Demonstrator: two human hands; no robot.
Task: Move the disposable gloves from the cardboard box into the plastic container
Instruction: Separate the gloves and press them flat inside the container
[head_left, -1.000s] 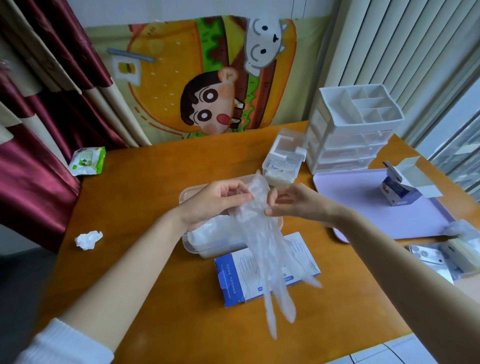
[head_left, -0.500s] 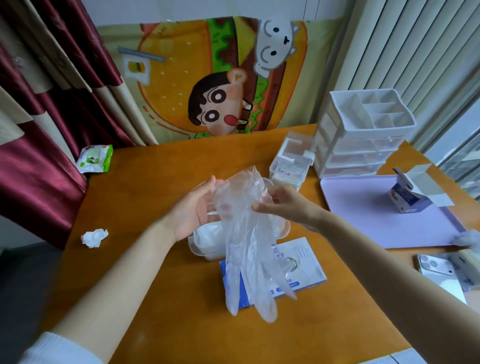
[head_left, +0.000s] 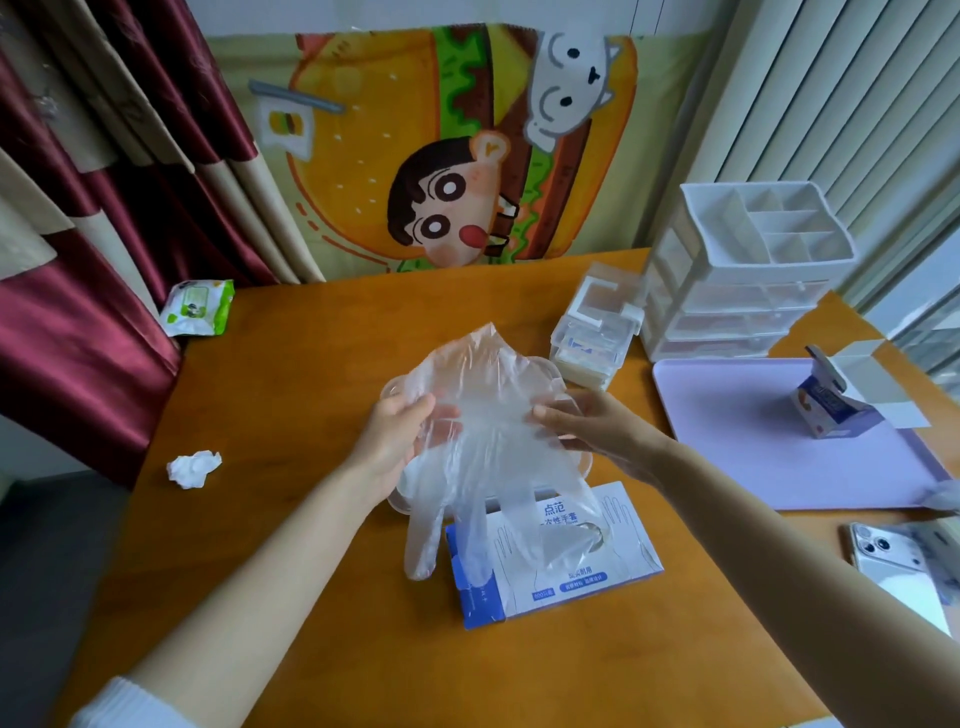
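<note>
A clear disposable glove (head_left: 483, 415) hangs spread between my two hands above the table. My left hand (head_left: 397, 441) pinches its left edge and my right hand (head_left: 592, 431) pinches its right edge. The glove's fingers dangle down over the blue and white cardboard glove box (head_left: 566, 566), which lies flat on the table in front of me. The clear plastic container (head_left: 587, 465) sits just beyond the box, mostly hidden behind the glove and my hands, with pale gloves showing inside it.
A lilac tray (head_left: 753, 441) with a small open carton (head_left: 836, 410) lies to the right. White drawer organizer (head_left: 748, 270) and a small clear box (head_left: 597, 338) stand behind. A phone (head_left: 893, 566) lies at the right edge, a crumpled tissue (head_left: 192, 467) and wipes pack (head_left: 200, 306) at the left.
My hands have moved apart and spread the glove wider, from a bunched strip to an open sheet. The glove's fingers swung back over the box.
</note>
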